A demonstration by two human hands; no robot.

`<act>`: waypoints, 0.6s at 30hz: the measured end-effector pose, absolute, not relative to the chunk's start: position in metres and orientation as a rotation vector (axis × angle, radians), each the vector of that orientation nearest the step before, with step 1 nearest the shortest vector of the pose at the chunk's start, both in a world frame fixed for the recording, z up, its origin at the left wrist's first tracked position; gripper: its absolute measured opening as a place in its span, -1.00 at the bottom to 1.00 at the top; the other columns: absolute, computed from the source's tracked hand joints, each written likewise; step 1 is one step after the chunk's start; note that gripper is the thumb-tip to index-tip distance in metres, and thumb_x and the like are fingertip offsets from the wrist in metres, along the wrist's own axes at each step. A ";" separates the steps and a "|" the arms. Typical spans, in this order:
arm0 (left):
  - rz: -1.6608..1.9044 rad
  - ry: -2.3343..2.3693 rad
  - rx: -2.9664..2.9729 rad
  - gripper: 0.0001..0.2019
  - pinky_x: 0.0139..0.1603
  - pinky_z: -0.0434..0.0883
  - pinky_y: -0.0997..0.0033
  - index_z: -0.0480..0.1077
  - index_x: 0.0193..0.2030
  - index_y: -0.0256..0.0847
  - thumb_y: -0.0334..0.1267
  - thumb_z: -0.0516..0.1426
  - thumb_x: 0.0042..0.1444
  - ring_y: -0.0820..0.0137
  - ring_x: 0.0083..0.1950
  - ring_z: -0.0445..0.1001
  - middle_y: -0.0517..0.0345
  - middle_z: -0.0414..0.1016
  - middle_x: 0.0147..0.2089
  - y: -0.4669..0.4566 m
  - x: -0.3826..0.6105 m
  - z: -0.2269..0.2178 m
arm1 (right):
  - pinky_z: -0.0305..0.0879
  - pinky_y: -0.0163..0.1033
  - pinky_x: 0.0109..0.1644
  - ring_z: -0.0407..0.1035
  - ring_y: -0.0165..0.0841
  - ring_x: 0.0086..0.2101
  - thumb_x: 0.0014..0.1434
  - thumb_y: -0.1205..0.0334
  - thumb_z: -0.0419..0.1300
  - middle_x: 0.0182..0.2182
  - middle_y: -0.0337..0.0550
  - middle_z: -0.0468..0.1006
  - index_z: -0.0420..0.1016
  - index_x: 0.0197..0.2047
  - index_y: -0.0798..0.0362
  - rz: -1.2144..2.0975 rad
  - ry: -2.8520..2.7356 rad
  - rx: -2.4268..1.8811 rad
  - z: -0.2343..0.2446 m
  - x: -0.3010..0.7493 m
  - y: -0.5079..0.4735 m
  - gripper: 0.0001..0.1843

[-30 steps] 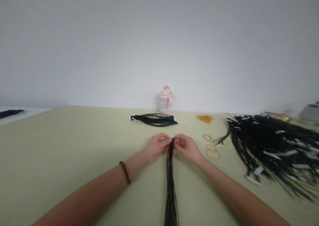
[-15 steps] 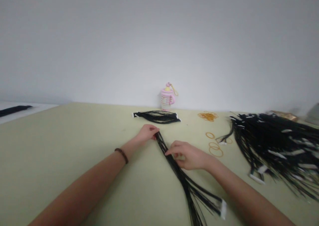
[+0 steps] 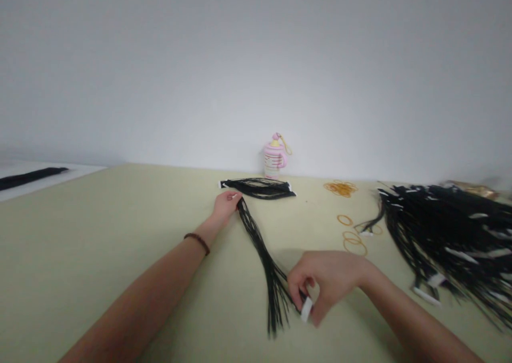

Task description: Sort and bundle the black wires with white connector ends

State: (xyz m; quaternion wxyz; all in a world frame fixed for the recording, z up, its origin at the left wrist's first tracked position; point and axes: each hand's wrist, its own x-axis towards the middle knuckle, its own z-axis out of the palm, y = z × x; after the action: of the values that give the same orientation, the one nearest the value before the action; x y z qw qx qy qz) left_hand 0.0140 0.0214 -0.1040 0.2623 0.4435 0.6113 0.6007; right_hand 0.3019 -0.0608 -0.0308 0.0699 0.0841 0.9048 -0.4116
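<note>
A bundle of thin black wires stretches over the table between my two hands. My left hand pinches its far end, where a bit of white shows at the fingertips. Toward me the bundle splits: loose strands fan out on the table, and a branch runs right to a white connector. My right hand is closed around that branch, with fingers and thumb at the connector. Just beyond my left hand lies another black wire bundle with white ends.
Several yellow rubber bands lie right of centre, with a heap of rubber bands behind them. A large pile of black wires with white connectors covers the right side. A pink cup-shaped item stands against the wall.
My right hand has slid down the bundle toward me and now grips the branch by its white connector. My left hand has moved slightly left and away, still holding the far end.
</note>
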 end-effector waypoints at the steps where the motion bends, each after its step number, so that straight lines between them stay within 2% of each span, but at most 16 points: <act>1: 1.630 1.677 1.217 -0.80 -0.39 0.33 0.44 0.34 -0.32 -0.33 -0.20 0.07 0.08 0.52 -0.45 0.34 0.20 0.37 -0.42 0.021 0.015 -0.104 | 0.17 -0.38 -0.33 0.31 -0.46 -0.47 -0.10 0.21 0.26 -0.49 -0.28 0.48 0.52 -0.35 0.05 -1.275 2.767 0.273 -0.030 0.301 -0.061 -0.82; 4: 1.632 1.713 1.295 -0.83 -0.35 0.29 0.42 0.36 -0.41 -0.32 -0.22 0.14 -0.01 0.49 -0.44 0.33 0.21 0.37 -0.46 0.016 0.022 -0.103 | 0.16 -0.34 -0.35 0.29 -0.45 -0.48 -0.13 0.17 0.27 -0.51 -0.25 0.48 0.51 -0.42 0.07 -1.538 2.824 0.386 -0.025 0.302 -0.059 -0.83; 7: 1.623 1.678 1.378 -0.83 -0.34 0.24 0.43 0.39 -0.51 -0.27 -0.21 0.23 -0.18 0.41 -0.43 0.33 0.17 0.39 -0.50 0.010 0.036 -0.102 | 0.15 -0.31 -0.44 0.27 -0.43 -0.55 -0.25 0.08 0.32 -0.57 -0.23 0.44 0.44 -0.46 0.09 -2.099 2.742 0.492 -0.023 0.308 -0.051 -0.70; 9: 1.610 1.626 1.405 -0.82 -0.35 0.22 0.43 0.39 -0.54 -0.24 -0.18 0.24 -0.23 0.38 -0.41 0.33 0.14 0.40 -0.50 0.006 0.050 -0.102 | 0.13 -0.32 -0.49 0.22 -0.45 -0.61 -0.24 -0.02 0.29 -0.69 -0.31 0.33 0.37 -0.49 0.06 -2.477 2.746 0.622 -0.024 0.311 -0.041 -0.66; 11: 1.580 1.558 1.404 -0.80 -0.35 0.22 0.43 0.40 -0.53 -0.24 -0.15 0.23 -0.21 0.38 -0.41 0.33 0.13 0.41 -0.49 0.000 0.066 -0.102 | 0.10 -0.34 -0.51 0.15 -0.49 -0.65 -0.18 -0.02 0.25 -0.76 -0.39 0.18 0.32 -0.53 0.04 -2.660 2.821 1.004 -0.026 0.312 -0.029 -0.69; 14: 1.490 1.421 1.366 -0.75 -0.42 0.23 0.44 0.42 -0.46 -0.26 -0.07 0.16 -0.13 0.40 -0.45 0.33 0.14 0.42 -0.50 -0.007 0.087 -0.100 | 0.08 -0.38 -0.54 0.13 -0.52 -0.64 -0.12 0.10 0.21 -0.71 -0.38 0.18 0.35 -0.48 0.05 -2.560 2.822 1.669 -0.035 0.312 -0.008 -0.79; 16: 1.416 1.322 1.326 -0.71 -0.45 0.24 0.45 0.44 -0.38 -0.28 -0.06 0.13 -0.09 0.42 -0.47 0.35 0.12 0.44 -0.47 -0.012 0.095 -0.098 | 0.06 -0.38 -0.55 0.17 -0.50 -0.62 -0.13 0.13 0.21 -0.68 -0.33 0.26 0.40 -0.45 0.08 -2.446 2.784 1.849 -0.045 0.312 0.005 -0.80; 18: 1.354 1.239 1.286 -0.69 -0.44 0.27 0.46 0.44 -0.31 -0.30 -0.08 0.16 -0.11 0.42 -0.43 0.37 0.07 0.47 -0.40 -0.016 0.100 -0.095 | 0.01 -0.38 -0.58 0.16 -0.49 -0.63 -0.16 0.13 0.24 -0.70 -0.29 0.29 0.41 -0.52 0.13 -2.319 2.778 1.952 -0.055 0.313 0.013 -0.78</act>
State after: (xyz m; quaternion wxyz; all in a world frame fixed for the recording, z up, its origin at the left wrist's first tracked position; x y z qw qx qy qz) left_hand 0.0998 -0.0158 -0.0954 0.4354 0.5167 0.4978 0.5438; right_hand 0.3127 0.0125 -0.0549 -0.4661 0.4201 0.5977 -0.4990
